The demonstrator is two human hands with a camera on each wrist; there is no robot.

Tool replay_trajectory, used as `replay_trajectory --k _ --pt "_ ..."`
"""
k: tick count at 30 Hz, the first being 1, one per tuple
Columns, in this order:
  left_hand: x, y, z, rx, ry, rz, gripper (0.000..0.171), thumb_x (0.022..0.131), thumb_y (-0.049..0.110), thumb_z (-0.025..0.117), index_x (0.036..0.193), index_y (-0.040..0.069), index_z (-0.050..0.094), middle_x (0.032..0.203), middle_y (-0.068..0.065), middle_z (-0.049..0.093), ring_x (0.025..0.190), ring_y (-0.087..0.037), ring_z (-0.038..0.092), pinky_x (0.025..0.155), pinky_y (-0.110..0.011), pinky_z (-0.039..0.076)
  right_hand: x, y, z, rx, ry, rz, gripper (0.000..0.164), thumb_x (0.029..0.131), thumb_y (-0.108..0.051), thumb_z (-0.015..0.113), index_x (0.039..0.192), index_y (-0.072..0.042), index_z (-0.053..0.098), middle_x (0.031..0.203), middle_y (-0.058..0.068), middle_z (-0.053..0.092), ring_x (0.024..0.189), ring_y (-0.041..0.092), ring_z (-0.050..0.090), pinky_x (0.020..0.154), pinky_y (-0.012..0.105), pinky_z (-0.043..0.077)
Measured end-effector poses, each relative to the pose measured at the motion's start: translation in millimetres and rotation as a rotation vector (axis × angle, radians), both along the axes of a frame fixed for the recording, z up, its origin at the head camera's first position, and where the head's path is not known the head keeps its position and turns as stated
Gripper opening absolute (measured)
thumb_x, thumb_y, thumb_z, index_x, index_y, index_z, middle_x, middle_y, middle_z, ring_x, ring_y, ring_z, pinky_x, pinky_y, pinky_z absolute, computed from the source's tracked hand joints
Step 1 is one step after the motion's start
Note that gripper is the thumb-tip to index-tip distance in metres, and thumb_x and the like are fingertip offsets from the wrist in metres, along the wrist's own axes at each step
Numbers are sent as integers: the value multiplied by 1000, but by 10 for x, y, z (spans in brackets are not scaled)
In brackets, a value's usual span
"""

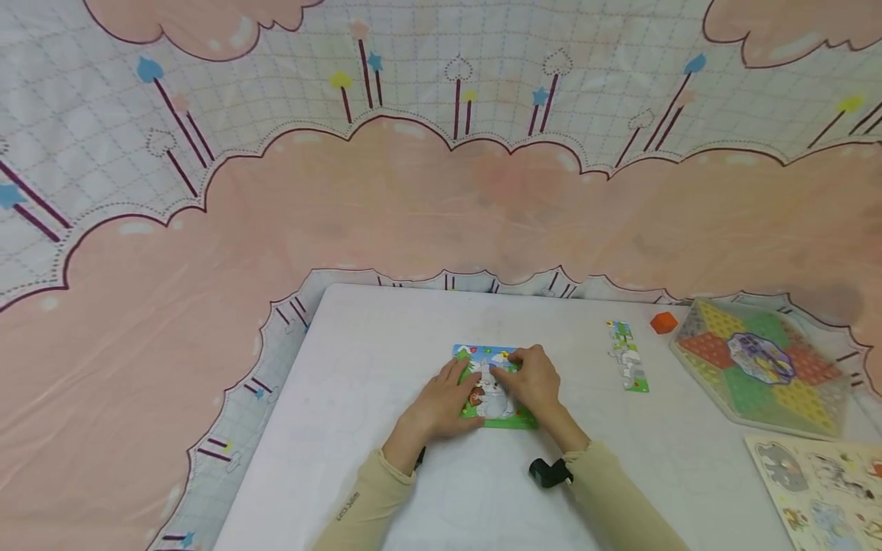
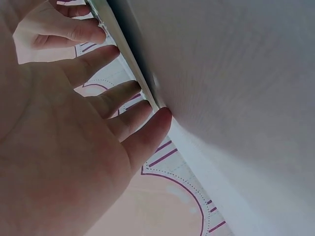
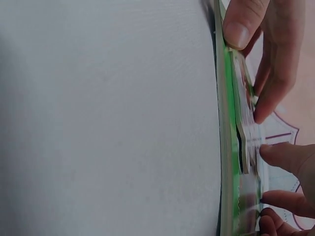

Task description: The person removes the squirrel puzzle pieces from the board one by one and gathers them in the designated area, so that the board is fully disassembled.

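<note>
Puzzle board sits under a spread left hand and right hand, whose thumb and forefinger stand parted, any pinch unclear; fitting the rabbit between them seems underway, calling for careful alignment.

rabbit board: partly covered | animal sheet: cut off right and below | case label: illegible | sleeve lettering: blurred

Wrist views near fingers, head above
</note>
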State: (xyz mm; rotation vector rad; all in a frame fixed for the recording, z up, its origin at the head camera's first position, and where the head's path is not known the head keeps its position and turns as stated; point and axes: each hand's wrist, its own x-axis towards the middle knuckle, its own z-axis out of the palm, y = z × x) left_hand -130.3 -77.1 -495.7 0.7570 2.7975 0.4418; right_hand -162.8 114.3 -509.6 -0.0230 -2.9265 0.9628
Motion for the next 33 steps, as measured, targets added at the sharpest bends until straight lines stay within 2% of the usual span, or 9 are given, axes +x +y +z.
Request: replay_trajectory --k 8,13,20,24,28,33 --pt "30 4 51 -25 -10 11 73 90 46 67 147 9 44 157 -19 27 146 -36 23 108 -51 37 -10 -56 10 -17 -12 -23 40 78 -34 83 98 0 74 93 13 59 80 26 59 64 40 48" --pt "34 8 55 -28 0 7 72 90 46 67 146 8 45 157 -19 28 145 -36 24 108 -51 37 -43 -65 20 -29 -31 -30 39 79 -31 82 98 -1 68 92 13 60 79 25 58 65 41 48" --pt "33 15 64 -37 23 -5 71 89 46 68 144 8 47 156 -19 30 144 -36 27 107 -50 38 -61 -39 60 -73 -67 -13 34 80 -26 81 100 -4 65 91 9 64 79 24 58 68 40 47" --pt "40 21 79 -39 26 -7 70 89 46 68 144 7 47 155 -20 31 144 -36 27 107 -50 39 -55 2 81 -133 -74 7 27 82 -19 78 101 -4 66 89 9 65 77 23 58 66 36 44" --pt "48 22 79 -38 24 -7 70 89 46 68 144 7 47 155 -20 31 144 -37 27 106 -50 39 -47 34 76 -238 -36 46 20 84 -11 73 101 -2 68 89 9 66 79 22 60 67 34 46" --pt "36 18 61 -46 20 -6 71 89 46 67 145 8 46 156 -19 29 145 -36 25 107 -50 38 -58 29 52 -369 -8 127 25 85 -5 71 109 1 65 92 12 64 80 22 63 72 33 52"
